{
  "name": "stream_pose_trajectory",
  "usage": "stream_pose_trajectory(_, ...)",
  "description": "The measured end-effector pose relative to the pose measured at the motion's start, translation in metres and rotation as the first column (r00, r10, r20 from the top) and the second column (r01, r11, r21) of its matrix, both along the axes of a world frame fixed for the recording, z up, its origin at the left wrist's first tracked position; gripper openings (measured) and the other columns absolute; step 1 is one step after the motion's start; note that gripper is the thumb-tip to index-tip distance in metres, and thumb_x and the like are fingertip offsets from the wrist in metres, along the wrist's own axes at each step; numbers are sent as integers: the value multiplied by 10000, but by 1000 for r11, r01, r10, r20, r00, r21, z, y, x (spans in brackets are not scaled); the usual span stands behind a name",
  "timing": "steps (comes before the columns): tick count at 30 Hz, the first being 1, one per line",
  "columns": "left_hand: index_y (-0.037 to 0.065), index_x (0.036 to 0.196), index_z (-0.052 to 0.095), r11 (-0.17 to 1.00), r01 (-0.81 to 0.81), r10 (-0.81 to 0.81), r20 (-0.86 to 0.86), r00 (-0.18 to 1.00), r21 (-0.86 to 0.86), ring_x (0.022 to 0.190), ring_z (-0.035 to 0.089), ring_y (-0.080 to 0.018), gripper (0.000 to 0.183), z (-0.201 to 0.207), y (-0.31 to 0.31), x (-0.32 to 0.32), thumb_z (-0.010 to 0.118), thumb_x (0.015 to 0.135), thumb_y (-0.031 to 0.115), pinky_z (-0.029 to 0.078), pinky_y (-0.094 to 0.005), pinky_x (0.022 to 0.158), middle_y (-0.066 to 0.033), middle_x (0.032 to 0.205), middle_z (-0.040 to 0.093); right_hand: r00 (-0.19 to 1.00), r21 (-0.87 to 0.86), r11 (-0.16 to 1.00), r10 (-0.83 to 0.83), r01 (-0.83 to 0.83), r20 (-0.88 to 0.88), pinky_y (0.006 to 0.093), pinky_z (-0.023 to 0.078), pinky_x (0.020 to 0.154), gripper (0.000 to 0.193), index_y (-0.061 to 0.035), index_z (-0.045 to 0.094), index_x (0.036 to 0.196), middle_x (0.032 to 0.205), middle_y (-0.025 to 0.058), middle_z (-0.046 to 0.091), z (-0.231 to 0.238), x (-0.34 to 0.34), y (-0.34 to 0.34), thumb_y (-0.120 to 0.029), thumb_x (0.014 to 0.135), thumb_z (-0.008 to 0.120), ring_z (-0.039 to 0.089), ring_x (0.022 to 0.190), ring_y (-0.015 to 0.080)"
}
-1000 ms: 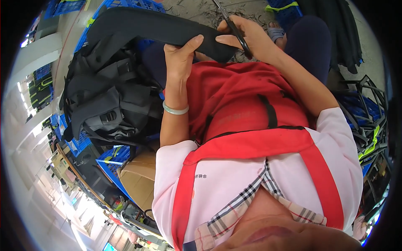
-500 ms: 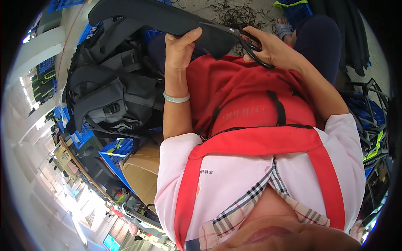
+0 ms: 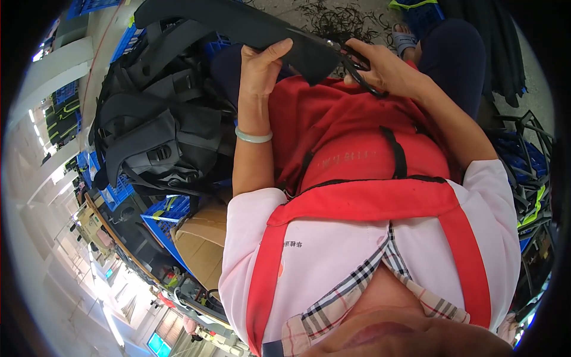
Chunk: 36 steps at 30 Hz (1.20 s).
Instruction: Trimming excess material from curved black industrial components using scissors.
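A long, dark padded strap (image 3: 220, 27) stretches from the upper left to just above my lap. My left hand (image 3: 260, 70) grips it near its right end, with the thumb on top. In my right hand (image 3: 389, 70) are scissors with black handles (image 3: 361, 77), my fingers through the loops. The scissors' pivot shows at the strap's right edge, and their blades lie along that edge, mostly hidden against the dark material. A red apron (image 3: 357, 128) covers my lap below both hands.
Dark straps and bags with buckles (image 3: 160, 137) are heaped at my left. Thin black trimmings (image 3: 339, 21) litter the floor ahead. A cardboard box (image 3: 202, 238) and blue crates (image 3: 166, 214) stand at lower left. More black strips (image 3: 529, 143) lie at right.
The strap and my left hand have shifted slightly to the right. The scissors' handles have come closer together in my right hand.
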<state>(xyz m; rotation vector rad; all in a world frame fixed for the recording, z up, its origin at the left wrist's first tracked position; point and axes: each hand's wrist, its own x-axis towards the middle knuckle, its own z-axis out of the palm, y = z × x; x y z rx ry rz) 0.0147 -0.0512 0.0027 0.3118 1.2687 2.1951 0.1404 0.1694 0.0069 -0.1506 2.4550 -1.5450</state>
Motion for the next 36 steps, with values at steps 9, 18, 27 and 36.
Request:
stream_pose_trajectory(9,23,928,670,1000,28,-28,6,1000,4,823,655,-169,204,-1,7,4,657,764,-97,524,-278,769,-67,903,676,990,22,996,-78,81,-118,379,432,588,376,2,496,1091,685,172,578,-17,0,-8,-265,859,625,567,642,321)
stream_pose_trajectory(18,26,940,668,999,30,-31,11,999,34,827,655,-168,194,-3,9,4,663,773,-75,533,-287,769,-70,912,676,993,27,996,-85,87,-86,381,459,634,335,-14,511,1114,746,189,605,-15,-2,2,-222,868,604,606,704,350)
stream_pose_trajectory(27,28,933,658,998,-44,42,51,998,40,805,648,-173,167,-4,16,6,675,780,-36,524,-292,745,-69,900,670,979,138,989,-23,51,-202,398,465,685,626,22,445,1201,852,188,603,-6,-4,-2,-432,817,640,601,802,363)
stream_pose_trajectory(36,40,940,658,998,-9,2,102,995,61,835,645,-163,197,-9,19,7,669,771,-62,520,-291,761,-59,913,669,994,76,997,-15,23,-110,385,439,599,489,35,467,1145,694,158,556,-18,-1,-3,-347,866,593,552,627,314)
